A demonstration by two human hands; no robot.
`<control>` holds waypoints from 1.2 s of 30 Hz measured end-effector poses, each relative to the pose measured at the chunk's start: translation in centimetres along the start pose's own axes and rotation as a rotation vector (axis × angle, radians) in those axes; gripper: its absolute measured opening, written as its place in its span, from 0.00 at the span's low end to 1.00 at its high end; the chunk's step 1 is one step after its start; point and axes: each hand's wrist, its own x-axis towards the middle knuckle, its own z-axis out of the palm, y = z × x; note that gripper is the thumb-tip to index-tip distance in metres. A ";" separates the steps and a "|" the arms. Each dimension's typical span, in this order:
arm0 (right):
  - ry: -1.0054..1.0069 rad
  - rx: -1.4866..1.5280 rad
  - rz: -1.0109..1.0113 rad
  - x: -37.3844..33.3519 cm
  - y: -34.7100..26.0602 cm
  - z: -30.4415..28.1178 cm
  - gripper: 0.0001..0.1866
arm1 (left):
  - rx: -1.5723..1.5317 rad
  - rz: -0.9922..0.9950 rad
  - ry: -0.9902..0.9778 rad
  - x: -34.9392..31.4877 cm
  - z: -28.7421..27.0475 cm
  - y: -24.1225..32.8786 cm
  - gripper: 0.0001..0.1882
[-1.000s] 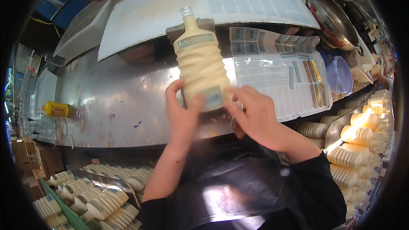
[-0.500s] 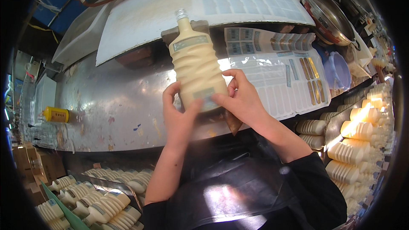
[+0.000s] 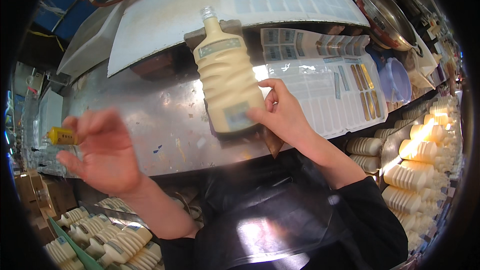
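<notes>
A cream bottle (image 3: 227,82) with wavy sides and a clear threaded neck lies on a support on the metal table, its neck pointing away from me. One pale label strip (image 3: 219,48) crosses its shoulder, and a small label (image 3: 237,115) sits near its base. At the lower right edge of the bottle, my right hand (image 3: 282,112) grips it, thumb on the base label and fingers bent at the side. My left hand (image 3: 105,152), blurred, is off the bottle with fingers apart, beside a small yellow bottle (image 3: 62,135) on the left of the table.
Sheets of labels and gold strips (image 3: 325,85) lie right of the bottle. Behind it is a white board (image 3: 170,20). A pan (image 3: 385,15) and a lilac basin (image 3: 395,82) stand at the right. Crates of cream bottles flank me, at lower left (image 3: 120,242) and right (image 3: 410,175).
My left hand has let go of the bottle and swung left to the yellow bottle, opening. My right hand stays at the cream bottle's lower right edge.
</notes>
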 end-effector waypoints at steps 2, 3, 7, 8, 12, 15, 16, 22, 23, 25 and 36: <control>-0.003 0.017 0.008 0.2 -0.1 -0.1 0.33 | 0.295 -0.101 0.053 -0.5 0.5 0.4 0.25; -0.004 0.037 0.008 0.1 0.0 -0.1 0.33 | 0.438 -0.150 0.078 -0.7 0.4 0.5 0.24; -0.016 0.070 -0.010 0.0 0.3 0.0 0.33 | 1.092 -0.370 0.490 -4.7 -0.1 -7.4 0.12; -0.022 0.041 -0.019 -0.1 0.0 0.1 0.33 | 1.042 -0.446 0.519 -5.6 -0.2 -8.9 0.15; -0.015 -0.034 -0.008 0.0 -0.4 0.1 0.33 | 1.031 -0.509 0.480 -7.5 -0.1 -13.3 0.29; -0.015 -0.018 0.005 0.1 -0.1 0.0 0.34 | 1.043 -0.505 0.522 -7.7 -0.1 -14.1 0.32; -0.014 -0.009 0.009 0.1 -0.1 -0.1 0.34 | 1.064 -0.504 0.519 -7.7 -0.2 -14.3 0.32; -0.333 0.420 0.015 1.8 0.0 -6.0 0.22 | 1.042 -0.484 0.510 -7.7 -0.6 -14.3 0.33; -0.462 0.767 -0.010 2.1 -0.6 -9.2 0.20 | 1.032 -0.480 0.521 -8.1 -0.7 -14.1 0.33; -0.220 0.617 -0.269 1.4 -2.3 -10.9 0.16 | 1.006 -0.487 0.535 -8.1 -0.7 -14.3 0.33; -0.100 0.009 -0.030 -0.2 0.1 -1.0 0.32 | 0.968 -0.450 0.473 -8.5 -0.7 -14.3 0.32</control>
